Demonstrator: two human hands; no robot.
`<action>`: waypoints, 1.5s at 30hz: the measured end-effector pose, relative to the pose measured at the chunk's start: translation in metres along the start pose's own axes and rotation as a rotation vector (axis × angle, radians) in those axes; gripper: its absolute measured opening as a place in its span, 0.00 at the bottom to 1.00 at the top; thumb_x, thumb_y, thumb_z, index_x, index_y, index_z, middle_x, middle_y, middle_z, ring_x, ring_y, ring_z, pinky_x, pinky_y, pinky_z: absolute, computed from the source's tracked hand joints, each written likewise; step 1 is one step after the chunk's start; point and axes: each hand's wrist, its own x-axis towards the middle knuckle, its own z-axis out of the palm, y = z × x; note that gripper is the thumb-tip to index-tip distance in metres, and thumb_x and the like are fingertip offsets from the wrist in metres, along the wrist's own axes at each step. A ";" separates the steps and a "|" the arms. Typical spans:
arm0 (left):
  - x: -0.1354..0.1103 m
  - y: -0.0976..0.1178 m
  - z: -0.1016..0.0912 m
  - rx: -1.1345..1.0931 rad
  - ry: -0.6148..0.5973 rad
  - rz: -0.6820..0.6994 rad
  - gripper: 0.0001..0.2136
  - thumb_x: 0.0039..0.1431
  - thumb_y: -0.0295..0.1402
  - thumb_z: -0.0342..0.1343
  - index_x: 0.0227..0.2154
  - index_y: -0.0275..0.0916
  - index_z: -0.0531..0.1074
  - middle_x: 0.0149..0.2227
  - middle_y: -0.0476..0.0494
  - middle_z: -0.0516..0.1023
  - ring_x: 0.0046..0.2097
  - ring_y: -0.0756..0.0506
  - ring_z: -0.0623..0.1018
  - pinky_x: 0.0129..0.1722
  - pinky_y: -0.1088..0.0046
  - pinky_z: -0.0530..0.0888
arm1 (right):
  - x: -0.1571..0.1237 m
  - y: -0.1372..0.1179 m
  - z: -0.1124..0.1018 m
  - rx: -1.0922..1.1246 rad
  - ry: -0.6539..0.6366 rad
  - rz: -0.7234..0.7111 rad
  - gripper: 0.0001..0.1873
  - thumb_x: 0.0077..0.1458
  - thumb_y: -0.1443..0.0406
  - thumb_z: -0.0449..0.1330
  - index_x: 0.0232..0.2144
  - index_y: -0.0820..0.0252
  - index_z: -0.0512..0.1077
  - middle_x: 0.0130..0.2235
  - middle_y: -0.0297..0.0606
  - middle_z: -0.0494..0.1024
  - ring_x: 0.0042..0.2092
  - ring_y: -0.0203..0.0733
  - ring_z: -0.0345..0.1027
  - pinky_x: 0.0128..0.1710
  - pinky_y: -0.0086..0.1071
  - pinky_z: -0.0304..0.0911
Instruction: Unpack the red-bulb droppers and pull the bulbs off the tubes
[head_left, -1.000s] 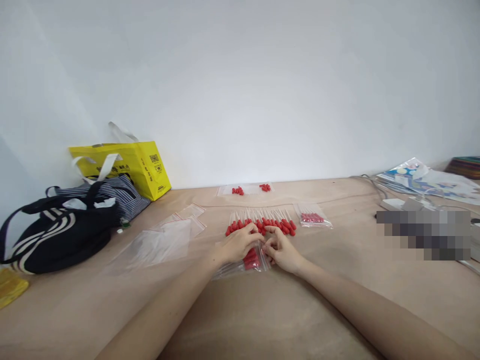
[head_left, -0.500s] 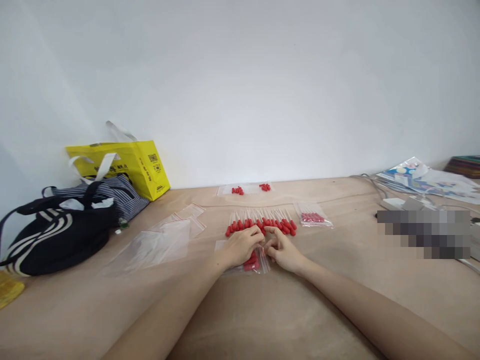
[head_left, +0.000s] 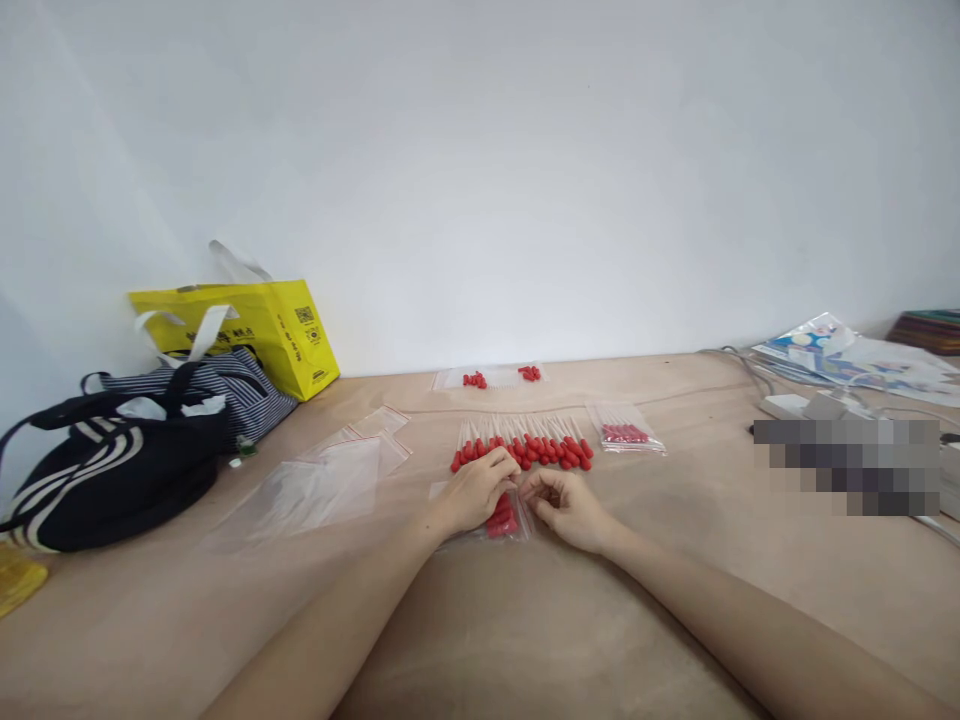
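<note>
A clear zip bag (head_left: 504, 518) with red-tipped sticks inside lies flat on the table in front of me. My left hand (head_left: 480, 488) rests over the bag, its fingers curled at the bag's upper right edge. At that same edge my right hand (head_left: 564, 508) pinches the plastic with thumb and forefinger. Just beyond both hands is a row of loose red-tipped sticks (head_left: 525, 445), white shafts pointing away from me. A filled zip bag (head_left: 626, 430) of the same sticks lies to the right of the row.
Several flat clear zip bags (head_left: 337, 480) lie spread on the left. Another bag with red tips (head_left: 499, 378) lies by the wall. A black bag (head_left: 127, 470) and a yellow bag (head_left: 307, 345) stand at far left. Papers (head_left: 862, 360) and cables (head_left: 750, 372) are at right.
My right hand has drawn its forefinger in from the loose sticks and closed toward the bag's edge. My left hand has shifted slightly left and down.
</note>
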 end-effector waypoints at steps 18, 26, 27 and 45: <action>0.001 -0.018 0.006 0.103 -0.017 0.242 0.15 0.59 0.28 0.39 0.31 0.40 0.72 0.37 0.45 0.72 0.38 0.50 0.70 0.38 0.76 0.67 | -0.002 -0.002 -0.005 -0.796 0.140 -0.493 0.13 0.53 0.70 0.48 0.26 0.57 0.71 0.27 0.35 0.73 0.28 0.33 0.62 0.25 0.28 0.48; 0.000 -0.017 0.006 0.094 -0.031 0.267 0.15 0.59 0.28 0.37 0.30 0.38 0.71 0.37 0.43 0.74 0.38 0.49 0.72 0.38 0.75 0.68 | 0.002 -0.001 -0.002 -0.866 0.133 -0.606 0.16 0.55 0.69 0.46 0.20 0.58 0.67 0.21 0.34 0.70 0.25 0.32 0.59 0.24 0.30 0.43; 0.000 -0.017 0.006 0.092 -0.034 0.271 0.15 0.59 0.28 0.37 0.30 0.38 0.71 0.37 0.44 0.74 0.37 0.49 0.72 0.38 0.75 0.68 | 0.002 -0.001 -0.002 -0.899 0.137 -0.627 0.16 0.55 0.70 0.45 0.20 0.59 0.67 0.21 0.34 0.69 0.24 0.32 0.58 0.24 0.30 0.43; -0.050 -0.004 -0.016 -0.120 -0.041 -0.091 0.21 0.56 0.37 0.47 0.53 0.41 0.56 0.55 0.42 0.62 0.55 0.44 0.62 0.54 0.62 0.60 | 0.001 -0.006 -0.024 -0.522 -0.076 -0.428 0.16 0.43 0.77 0.49 0.32 0.59 0.71 0.35 0.37 0.72 0.37 0.37 0.62 0.36 0.28 0.58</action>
